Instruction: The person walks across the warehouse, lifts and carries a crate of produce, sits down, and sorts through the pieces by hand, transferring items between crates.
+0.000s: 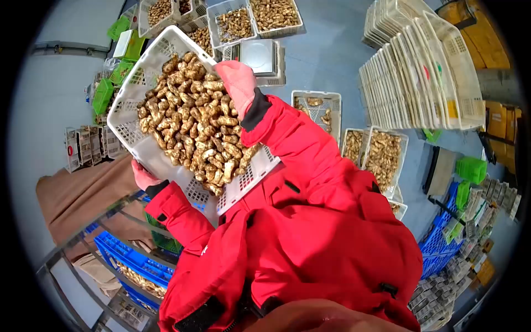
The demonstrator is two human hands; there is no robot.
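A white perforated plastic crate is held tilted in front of my red jacket. Thick-stemmed brown and cream mushrooms, like matsutake, are heaped inside it, mostly toward its middle and right side. My right hand grips the far right rim, its fingers partly hidden over the edge. Lower on the left, my left hand holds the crate's near left side from outside, with most of its fingers hidden underneath.
Several white crates of mushrooms stand at the back, beside a scale. More mushroom crates sit to the right. A tall stack of white crates leans there. Metal rails and blue crates are at lower left.
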